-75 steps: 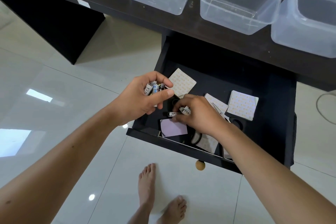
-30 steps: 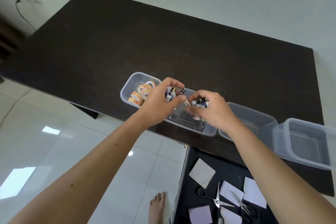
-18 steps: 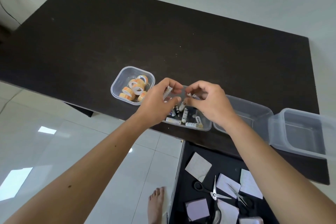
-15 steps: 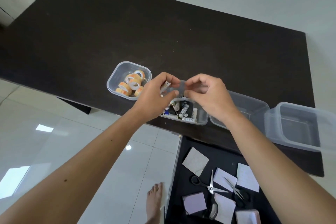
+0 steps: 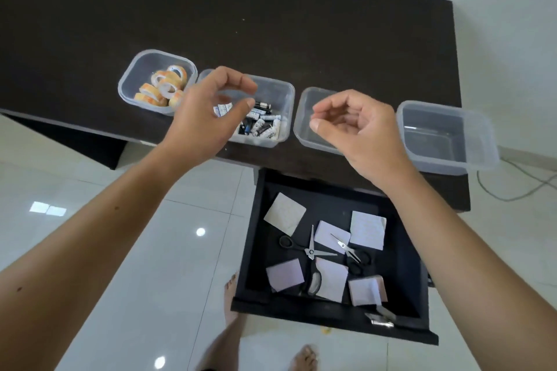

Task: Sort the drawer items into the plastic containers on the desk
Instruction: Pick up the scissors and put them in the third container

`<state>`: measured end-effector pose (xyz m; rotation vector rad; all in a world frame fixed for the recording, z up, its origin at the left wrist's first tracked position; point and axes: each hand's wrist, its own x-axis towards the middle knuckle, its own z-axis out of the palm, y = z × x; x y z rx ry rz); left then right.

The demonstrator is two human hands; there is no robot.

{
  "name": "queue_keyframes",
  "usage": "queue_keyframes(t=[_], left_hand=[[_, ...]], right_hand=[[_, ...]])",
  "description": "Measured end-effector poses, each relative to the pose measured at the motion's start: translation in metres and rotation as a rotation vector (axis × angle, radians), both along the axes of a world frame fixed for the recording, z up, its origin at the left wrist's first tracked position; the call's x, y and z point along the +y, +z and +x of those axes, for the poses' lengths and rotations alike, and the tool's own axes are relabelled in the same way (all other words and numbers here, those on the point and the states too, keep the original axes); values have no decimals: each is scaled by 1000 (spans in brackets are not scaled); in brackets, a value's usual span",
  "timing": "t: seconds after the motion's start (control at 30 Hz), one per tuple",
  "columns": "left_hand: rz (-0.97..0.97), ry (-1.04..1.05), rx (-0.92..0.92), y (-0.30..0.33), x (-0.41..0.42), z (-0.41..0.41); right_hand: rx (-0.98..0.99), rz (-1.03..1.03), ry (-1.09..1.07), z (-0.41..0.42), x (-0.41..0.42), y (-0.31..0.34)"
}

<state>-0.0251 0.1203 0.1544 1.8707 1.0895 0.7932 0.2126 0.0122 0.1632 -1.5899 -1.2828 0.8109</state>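
Nothing is held by the left hand point(image 5: 205, 117), which is kept above the tub of batteries point(image 5: 261, 125), fingers loosely curled. The right hand point(image 5: 355, 129), at three o'clock from it, is likewise loosely curled and empty over a bare tub point(image 5: 304, 126). Paper pads point(image 5: 367, 229) and scissors point(image 5: 310, 250) are left in the drawer point(image 5: 256, 250) at six o'clock.
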Motion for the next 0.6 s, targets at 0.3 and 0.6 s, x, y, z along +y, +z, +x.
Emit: queue_keyframes(t=[0.3, 0.6], left_hand=[[54, -32, -40, -61, -138, 32], [-267, -226, 372, -166, -213, 62]], right_hand=[[6, -202, -66, 56, -139, -52], [-87, -486, -113, 80, -222, -155]])
